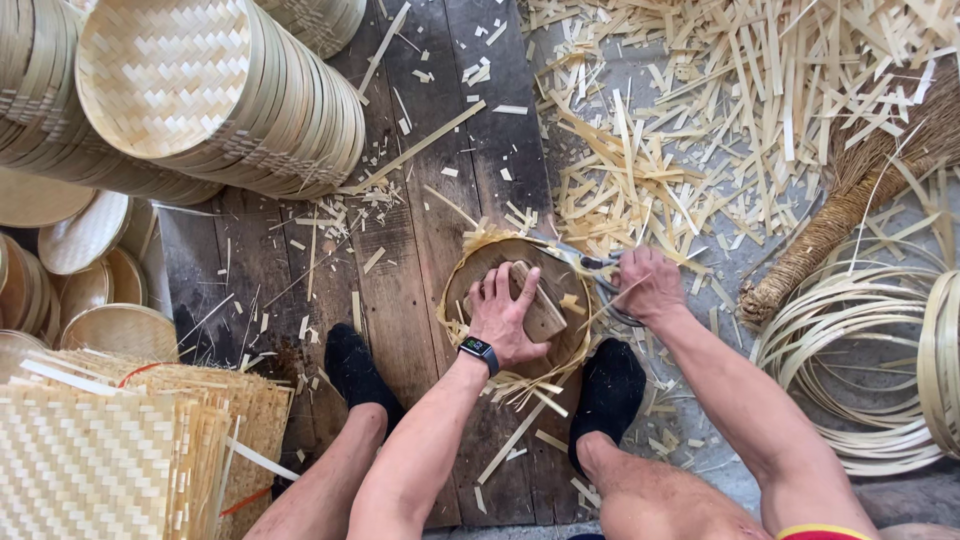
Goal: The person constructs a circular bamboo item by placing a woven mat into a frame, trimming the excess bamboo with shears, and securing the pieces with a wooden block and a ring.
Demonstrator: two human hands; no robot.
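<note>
My left hand (505,315) presses a small wooden block (540,308) down onto a round woven bamboo tray (480,262) that lies on a dark plank floor between my feet. A dark watch sits on that wrist. My right hand (648,285) grips metal scissors (590,264) at the tray's right rim, blades pointing left along the upper edge. Loose bamboo strip ends stick out around the rim.
Stacks of finished round bamboo trays (215,90) lie at the upper left. Flat woven mats (110,450) are piled at the lower left. Bamboo offcuts (720,110) cover the ground at the upper right, beside a straw broom (850,200) and coiled bamboo hoops (870,370).
</note>
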